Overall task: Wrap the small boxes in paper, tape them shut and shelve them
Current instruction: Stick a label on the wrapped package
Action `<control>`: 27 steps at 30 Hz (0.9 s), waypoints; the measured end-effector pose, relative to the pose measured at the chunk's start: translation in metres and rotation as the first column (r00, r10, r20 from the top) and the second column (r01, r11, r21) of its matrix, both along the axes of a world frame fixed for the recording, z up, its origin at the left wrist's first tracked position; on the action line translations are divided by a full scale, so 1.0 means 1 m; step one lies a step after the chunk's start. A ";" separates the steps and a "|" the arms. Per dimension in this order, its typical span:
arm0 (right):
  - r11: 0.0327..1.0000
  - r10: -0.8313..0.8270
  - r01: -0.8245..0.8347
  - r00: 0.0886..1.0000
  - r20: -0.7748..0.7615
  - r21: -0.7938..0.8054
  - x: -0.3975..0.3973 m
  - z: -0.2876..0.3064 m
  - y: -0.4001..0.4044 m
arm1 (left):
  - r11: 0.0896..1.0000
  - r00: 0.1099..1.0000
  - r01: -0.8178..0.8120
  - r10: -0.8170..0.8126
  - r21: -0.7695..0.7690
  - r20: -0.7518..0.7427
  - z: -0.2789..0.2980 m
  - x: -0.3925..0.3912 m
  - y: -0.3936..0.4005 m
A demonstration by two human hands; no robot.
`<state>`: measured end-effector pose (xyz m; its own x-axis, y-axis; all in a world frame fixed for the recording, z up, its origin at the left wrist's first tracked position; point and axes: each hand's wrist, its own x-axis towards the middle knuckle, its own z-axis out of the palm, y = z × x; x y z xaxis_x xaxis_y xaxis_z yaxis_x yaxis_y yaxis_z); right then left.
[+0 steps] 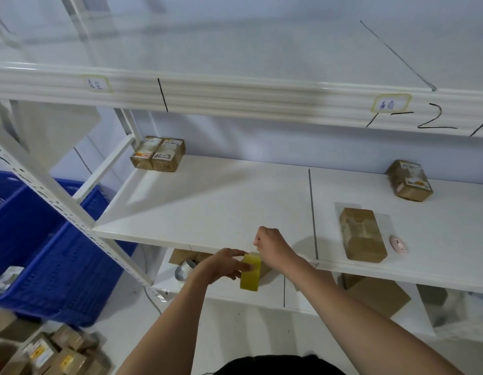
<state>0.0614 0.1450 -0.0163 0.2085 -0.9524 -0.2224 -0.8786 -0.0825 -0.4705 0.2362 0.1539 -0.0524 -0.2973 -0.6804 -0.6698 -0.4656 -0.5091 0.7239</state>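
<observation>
- The left hand [224, 265] grips the yellow tape roll [250, 272] on edge at the shelf's [208, 212] front lip, seemingly to steady it.
- The right hand [270, 243] is closed in a pinch just above the roll, probably drawing out the tape end; the strip itself is too faint to see.
- A wrapped box [362, 234] lies flat on the shelf, well to the right, long axis running front to back, likely awaiting tape.
- Three taped boxes [158, 154] sit farther back.

A yellowish tape roll [250, 272] stands on edge in the left grip [224, 265]. Up and right of the grips, a brown wrapped box [362, 234] lies flat on clear film on the shelf [221, 201].
</observation>
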 end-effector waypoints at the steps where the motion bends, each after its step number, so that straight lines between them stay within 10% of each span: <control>1: 1.000 0.010 -0.010 1.000 0.003 -0.004 0.003 -0.001 0.001 | 1.000 1.000 0.007 -0.007 0.003 0.024 0.000 0.002 0.000; 27: 0.990 -0.071 0.060 0.994 0.084 0.125 0.017 -0.031 -0.051 | 0.984 0.966 -0.170 0.177 -0.050 0.190 -0.050 0.001 -0.006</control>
